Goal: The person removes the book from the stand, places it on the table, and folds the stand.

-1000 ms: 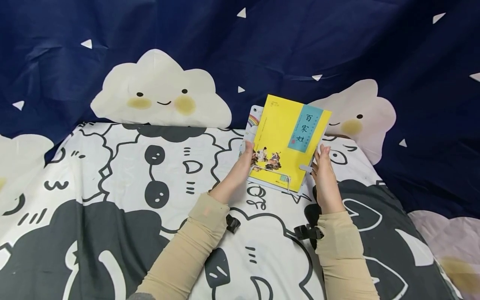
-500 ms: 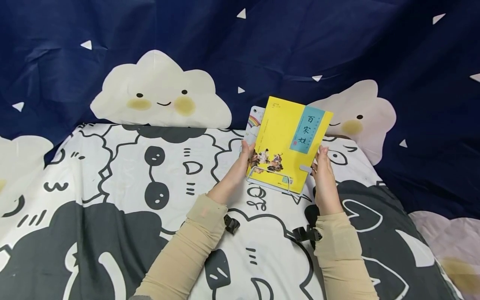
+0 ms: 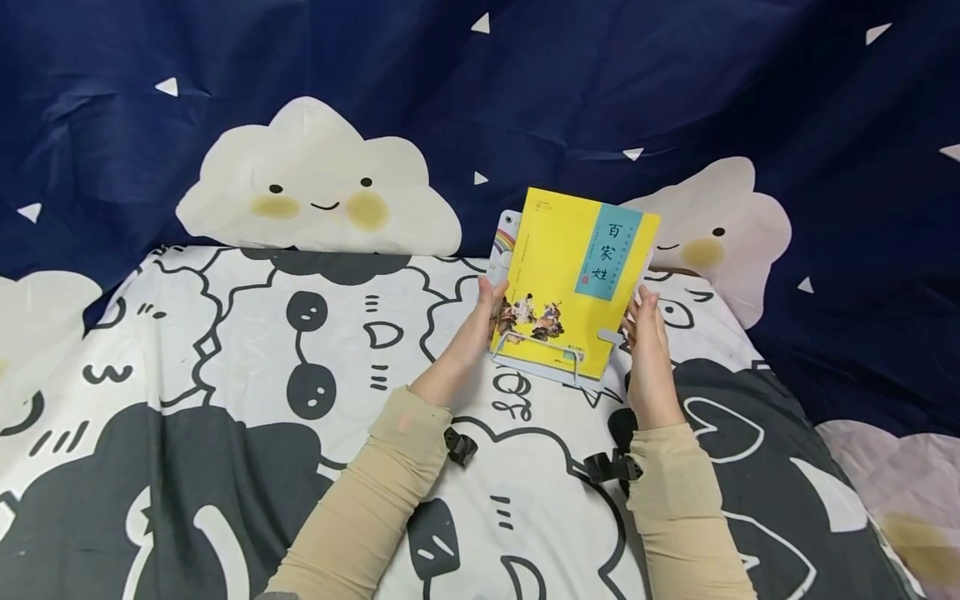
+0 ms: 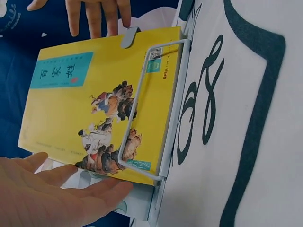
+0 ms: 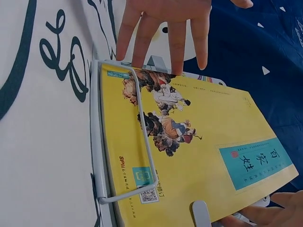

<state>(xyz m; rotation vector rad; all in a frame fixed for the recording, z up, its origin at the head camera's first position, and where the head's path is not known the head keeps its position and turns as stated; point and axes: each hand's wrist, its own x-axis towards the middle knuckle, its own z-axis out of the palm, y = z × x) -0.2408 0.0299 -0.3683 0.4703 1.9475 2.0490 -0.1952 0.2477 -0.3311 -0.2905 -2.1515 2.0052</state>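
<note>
We see yellow book (image 3: 573, 279) leaning in stand (image 3: 502, 243) with rainbow print; stand's wire bar (image 4: 138, 94) crosses book's lower front. Hands are apart: left hand (image 3: 468, 337) at left of stand, fingers rather straight, tips at book edge; right hand (image 3: 651, 358) at right of stand, fingers loose, contact we cannot tell.

Setting: child's-bedroom style, room type uncertain. Cartoon-print cloth (image 3: 255, 350); navy fabric (image 3: 562, 75) with smiling clouds (image 3: 322, 229) beyond cloth's far edge.
</note>
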